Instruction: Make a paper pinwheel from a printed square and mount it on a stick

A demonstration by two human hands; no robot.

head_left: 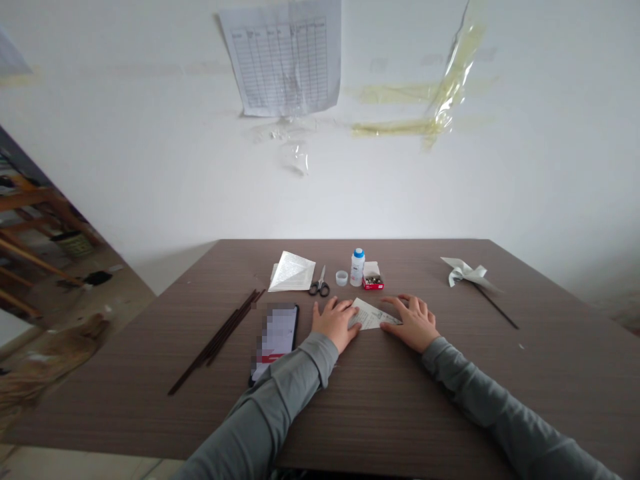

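Note:
A folded piece of printed paper [371, 314] lies flat on the brown table [380, 400] in front of me. My left hand [334, 323] rests palm down on its left end, fingers stretched out. My right hand [413, 321] lies flat on its right end, fingers spread. Both hands press the paper against the table top. Grey sleeves cover both arms.
Behind the paper stand a white glue bottle [357, 267], its cap [341, 278], a small red box of pins [373, 276], scissors [319, 283] and folded printed sheets [292, 272]. A phone [277, 339] and thin dark sticks [220, 339] lie left. A paper pinwheel [467, 273] lies right.

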